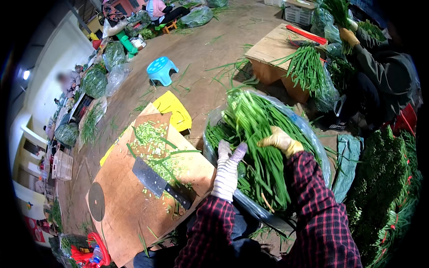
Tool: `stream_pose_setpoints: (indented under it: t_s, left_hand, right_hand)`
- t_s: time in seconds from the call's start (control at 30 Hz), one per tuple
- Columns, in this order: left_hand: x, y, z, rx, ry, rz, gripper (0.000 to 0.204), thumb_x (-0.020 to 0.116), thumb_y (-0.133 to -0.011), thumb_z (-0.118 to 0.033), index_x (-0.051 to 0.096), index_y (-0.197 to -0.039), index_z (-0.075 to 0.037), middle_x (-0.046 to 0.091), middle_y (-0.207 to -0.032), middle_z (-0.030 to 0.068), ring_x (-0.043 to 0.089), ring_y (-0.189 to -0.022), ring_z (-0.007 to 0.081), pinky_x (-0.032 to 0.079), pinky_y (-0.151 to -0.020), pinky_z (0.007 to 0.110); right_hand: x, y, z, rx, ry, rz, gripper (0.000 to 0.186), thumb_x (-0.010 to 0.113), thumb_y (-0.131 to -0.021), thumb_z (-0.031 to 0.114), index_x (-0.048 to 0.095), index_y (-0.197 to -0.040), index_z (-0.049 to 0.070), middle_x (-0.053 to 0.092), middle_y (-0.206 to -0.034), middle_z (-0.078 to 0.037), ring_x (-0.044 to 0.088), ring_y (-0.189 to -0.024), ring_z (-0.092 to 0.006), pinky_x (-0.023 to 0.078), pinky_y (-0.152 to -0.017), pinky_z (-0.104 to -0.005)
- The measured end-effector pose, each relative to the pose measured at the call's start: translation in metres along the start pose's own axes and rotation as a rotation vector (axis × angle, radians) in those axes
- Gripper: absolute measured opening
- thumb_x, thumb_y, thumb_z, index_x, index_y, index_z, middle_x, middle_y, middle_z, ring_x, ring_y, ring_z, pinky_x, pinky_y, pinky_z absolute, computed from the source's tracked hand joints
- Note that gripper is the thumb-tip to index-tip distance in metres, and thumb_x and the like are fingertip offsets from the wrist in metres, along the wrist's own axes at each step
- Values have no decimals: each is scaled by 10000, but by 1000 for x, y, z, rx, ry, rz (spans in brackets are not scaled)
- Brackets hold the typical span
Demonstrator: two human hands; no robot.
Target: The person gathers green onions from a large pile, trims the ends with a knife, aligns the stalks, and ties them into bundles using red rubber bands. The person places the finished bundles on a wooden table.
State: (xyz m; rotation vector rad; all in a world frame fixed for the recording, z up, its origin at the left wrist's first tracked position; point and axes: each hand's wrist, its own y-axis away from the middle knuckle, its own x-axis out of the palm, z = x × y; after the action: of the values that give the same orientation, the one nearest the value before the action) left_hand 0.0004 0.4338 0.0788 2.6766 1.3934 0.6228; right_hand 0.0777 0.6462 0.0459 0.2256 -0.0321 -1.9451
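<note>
A large heap of garlic chives [263, 178], long flat green leaves with pale cut ends toward the far side, fills a round tub lined with clear plastic [319, 134] in front of me. My right hand [281, 142], in a yellowish glove, is closed around part of the chives, some of its fingers hidden among the leaves. At the near-left side of the heap, my left hand [226, 172] wears a white striped glove with purple fingertips. Its thumb and fingers are apart beside the leaves. Some leaves are smeared by motion.
A wooden board [120, 219] at left carries a cleaver [154, 178] and chopped pale stalk ends [149, 136]. Beyond stand a yellow stool [174, 109] and a blue stool [161, 69]. A co-worker [384, 71] handles chives beside a wooden table [268, 44]. Bundled greens [375, 201] lie at right.
</note>
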Motion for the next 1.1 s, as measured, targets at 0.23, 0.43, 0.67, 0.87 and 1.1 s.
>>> stream_pose_setpoints:
  t_s: [0.23,0.43,0.67,0.87,1.1]
  left_hand:
    - [9,-25,15,-86,169,-213,665,783,-808,-340,514,-1310,5,591,-1228,104,531,-1066,166,465,-887,328]
    - [8,-39,26,-314,67,-676,779,833,-715,-180,454,-1373,-9,554,-1316,108,523,-1150,238,393,-1012,353]
    - [1,-38,45,-240,166,-617,500,762,-770,-235,621,-1205,-35,642,-1136,80,579,-964,212,476,-874,363]
    - [-13,-37,58,-225,-27,-608,657,807,-755,-366,566,-1260,-22,608,-1269,119,573,-1096,255,430,-960,352]
    - [-13,-26,53,-125,-98,-504,702,824,-754,-269,497,-1321,-17,591,-1288,112,564,-1117,214,431,-975,313]
  right_hand:
    - [100,55,34,-96,1270,-195,886,767,-641,136,360,-1410,-31,586,-1172,-177,617,-919,-338,537,-781,-413]
    - [91,48,53,-103,1329,100,856,767,-702,423,447,-1360,-21,630,-1067,-189,635,-906,-344,522,-763,-413]
    - [46,-48,111,-273,721,-264,459,605,-895,399,654,-1071,-23,661,-948,-265,634,-896,-415,485,-772,-461]
    - [72,-140,30,10,862,-114,575,457,-956,510,685,-951,-19,658,-935,-268,617,-964,-416,467,-849,-473]
    - [105,-120,4,-523,933,-159,571,425,-980,474,716,-946,-16,650,-1089,-240,526,-1144,-458,408,-987,-479]
